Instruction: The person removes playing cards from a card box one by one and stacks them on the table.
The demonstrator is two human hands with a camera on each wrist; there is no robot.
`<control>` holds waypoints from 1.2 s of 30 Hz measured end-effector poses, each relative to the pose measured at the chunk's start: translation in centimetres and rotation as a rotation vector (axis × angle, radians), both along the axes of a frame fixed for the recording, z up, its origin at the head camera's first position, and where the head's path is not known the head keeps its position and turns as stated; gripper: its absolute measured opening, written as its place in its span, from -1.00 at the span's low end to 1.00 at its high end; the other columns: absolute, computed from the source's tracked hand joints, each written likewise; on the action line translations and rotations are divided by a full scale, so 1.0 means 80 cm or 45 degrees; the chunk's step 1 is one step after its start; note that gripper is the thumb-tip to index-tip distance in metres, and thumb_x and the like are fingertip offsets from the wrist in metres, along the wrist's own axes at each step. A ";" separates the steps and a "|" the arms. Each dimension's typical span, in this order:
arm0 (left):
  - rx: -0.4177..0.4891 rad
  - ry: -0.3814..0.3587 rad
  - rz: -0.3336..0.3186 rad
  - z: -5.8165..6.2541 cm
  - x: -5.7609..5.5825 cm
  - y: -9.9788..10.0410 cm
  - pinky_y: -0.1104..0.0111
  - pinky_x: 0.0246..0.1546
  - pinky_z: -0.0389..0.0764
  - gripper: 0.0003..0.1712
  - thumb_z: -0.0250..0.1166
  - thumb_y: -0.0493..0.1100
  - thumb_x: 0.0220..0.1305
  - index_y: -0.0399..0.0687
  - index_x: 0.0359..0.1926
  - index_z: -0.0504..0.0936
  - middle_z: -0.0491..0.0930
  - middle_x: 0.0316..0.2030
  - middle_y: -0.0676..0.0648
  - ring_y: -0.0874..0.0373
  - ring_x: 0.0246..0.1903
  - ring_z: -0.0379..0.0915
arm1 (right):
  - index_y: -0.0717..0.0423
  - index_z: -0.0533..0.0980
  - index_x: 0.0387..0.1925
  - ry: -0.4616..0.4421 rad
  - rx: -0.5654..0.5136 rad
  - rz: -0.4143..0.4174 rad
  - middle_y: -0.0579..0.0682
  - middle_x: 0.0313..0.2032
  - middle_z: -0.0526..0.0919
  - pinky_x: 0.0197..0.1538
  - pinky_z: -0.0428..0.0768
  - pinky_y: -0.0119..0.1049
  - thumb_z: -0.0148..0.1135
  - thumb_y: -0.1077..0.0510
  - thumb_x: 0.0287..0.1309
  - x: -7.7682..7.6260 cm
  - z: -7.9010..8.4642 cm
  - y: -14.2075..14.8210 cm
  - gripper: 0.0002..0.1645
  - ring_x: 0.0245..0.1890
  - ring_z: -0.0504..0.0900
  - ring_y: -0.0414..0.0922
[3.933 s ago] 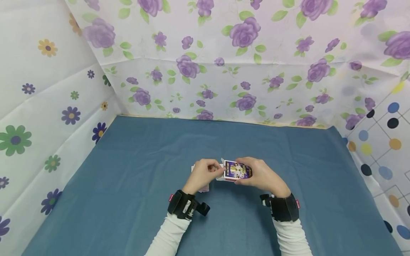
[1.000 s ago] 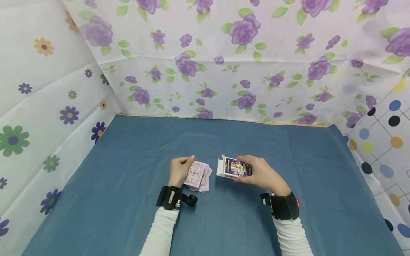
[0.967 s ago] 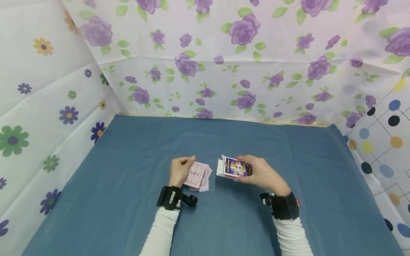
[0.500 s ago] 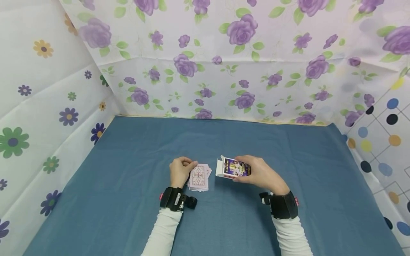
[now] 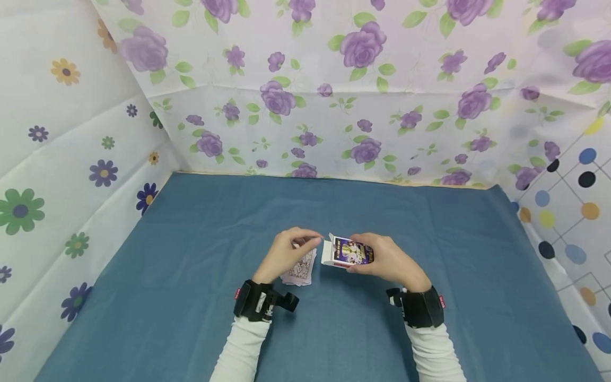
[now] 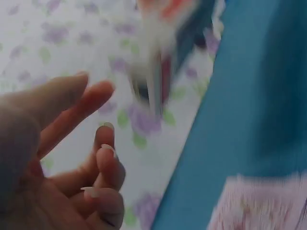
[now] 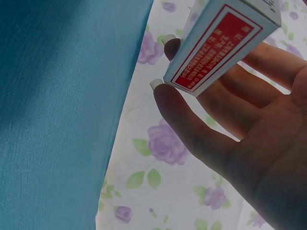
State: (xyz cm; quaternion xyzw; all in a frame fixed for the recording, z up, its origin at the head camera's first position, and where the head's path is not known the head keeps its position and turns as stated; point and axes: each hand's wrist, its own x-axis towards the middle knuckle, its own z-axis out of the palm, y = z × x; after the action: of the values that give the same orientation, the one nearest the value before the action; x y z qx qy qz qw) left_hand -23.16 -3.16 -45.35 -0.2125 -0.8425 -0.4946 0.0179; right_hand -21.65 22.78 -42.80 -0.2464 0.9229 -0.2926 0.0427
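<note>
A: Where's the box [image 5: 352, 252]?

B: In the right hand [image 5: 393, 262], raised above the blue cloth [image 5: 191, 297]. Thumb and fingers clamp it from opposite sides, and its purple picture faces up.

A: Is it open?

B: Yes, the white flap [image 5: 327, 252] stands out at the end towards the left hand [image 5: 285, 253]. From the right wrist I see the other end, with a red label [image 7: 213, 50].

A: And the left hand's fingers?

B: Thumb and forefinger reach out, tips close together; I can't tell whether they touch. The other three curl loosely towards the palm. The tips are just beside the flap.

A: Where are the cards [image 5: 302, 271]?

B: In a slightly uneven pile on the cloth, patterned backs up, partly hidden under the left hand in the head view. From the left wrist they're blurred.

A: Anything behind?

B: A white curtain [image 5: 329, 114] with purple roses, along the cloth's far edge. Both wrists wear black straps [image 5: 255, 301] over white sleeves [image 5: 241, 347].
</note>
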 end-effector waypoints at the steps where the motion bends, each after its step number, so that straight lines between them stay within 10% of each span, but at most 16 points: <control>1: -0.017 -0.011 -0.044 0.005 0.003 0.005 0.36 -0.36 0.44 -0.76 0.23 -0.02 0.35 0.06 -0.07 0.71 0.61 -0.25 -0.01 0.17 -0.36 0.45 | 0.19 0.46 0.21 -0.001 0.002 0.003 0.09 0.00 0.63 -0.21 0.51 -0.32 0.48 -0.05 -0.01 0.001 0.001 -0.001 -0.23 -0.22 0.55 -0.19; 11: -0.214 -0.127 0.041 0.009 0.018 0.038 0.47 -0.56 0.20 -0.83 0.29 -0.17 0.26 -0.06 -0.48 0.64 0.47 -0.52 0.02 0.24 -0.60 0.21 | 0.19 0.47 0.19 0.048 -0.010 0.025 0.11 0.06 0.61 -0.15 0.55 -0.27 0.50 0.01 -0.02 0.008 0.006 -0.008 -0.25 -0.12 0.58 -0.13; 27: 0.195 -0.623 -0.209 0.012 0.010 0.016 0.28 -0.37 0.50 -0.82 0.31 -0.26 0.23 -0.34 -0.29 0.73 0.63 -0.44 0.01 0.08 -0.45 0.47 | 0.17 0.45 0.22 0.077 -0.015 0.054 0.10 0.11 0.59 -0.13 0.56 -0.26 0.51 0.00 -0.03 0.010 0.011 -0.012 -0.22 -0.05 0.58 -0.09; 36: 0.258 -0.661 -0.217 0.018 0.006 -0.002 0.17 -0.29 0.48 -0.74 0.30 -0.23 0.25 -0.36 -0.14 0.70 0.63 -0.35 0.00 0.01 -0.36 0.46 | 0.19 0.46 0.21 0.076 -0.034 0.043 0.11 0.08 0.60 -0.16 0.56 -0.28 0.51 0.02 -0.04 0.008 0.008 -0.011 -0.23 -0.14 0.58 -0.14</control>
State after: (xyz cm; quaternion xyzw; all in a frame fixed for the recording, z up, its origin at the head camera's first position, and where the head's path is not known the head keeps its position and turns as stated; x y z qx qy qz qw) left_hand -22.65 -3.28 -43.89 -0.1461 -0.7444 -0.6138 -0.2188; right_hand -21.01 21.94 -42.13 -0.2712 0.9155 -0.2966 0.0170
